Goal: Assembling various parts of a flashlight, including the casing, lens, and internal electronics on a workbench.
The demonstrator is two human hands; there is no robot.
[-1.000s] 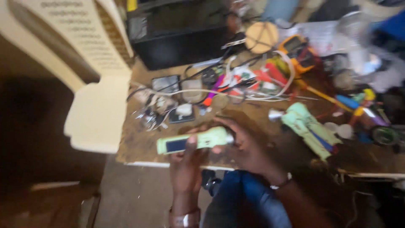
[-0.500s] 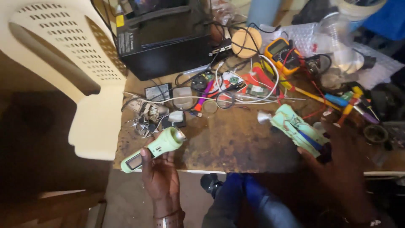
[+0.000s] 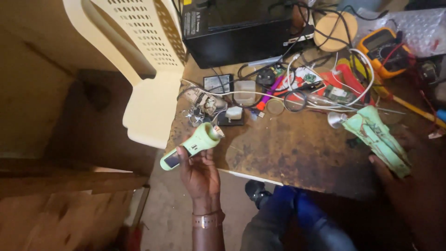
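My left hand (image 3: 200, 174) grips a pale green torch body (image 3: 191, 145) at the table's front left corner, its open round end pointing up to the right. My right hand (image 3: 409, 186) at the right edge holds the other pale green torch half (image 3: 378, 138), inner side up, with a small silver reflector (image 3: 335, 119) at its far end. The two halves are well apart over the stained wooden table (image 3: 288, 148).
A cream plastic chair (image 3: 144, 69) stands left of the table. At the back sit a black box (image 3: 237, 32), a yellow multimeter (image 3: 385, 49), a round wooden disc (image 3: 335, 30), tangled wires (image 3: 297, 88), small circuit boards and a yellow-handled screwdriver (image 3: 413, 108). My blue-clad knees (image 3: 297, 218) are below.
One second ago both hands held the torch together. Since then my left hand has carried the body leftward and tilted it, and my right hand has reached the other half at the right.
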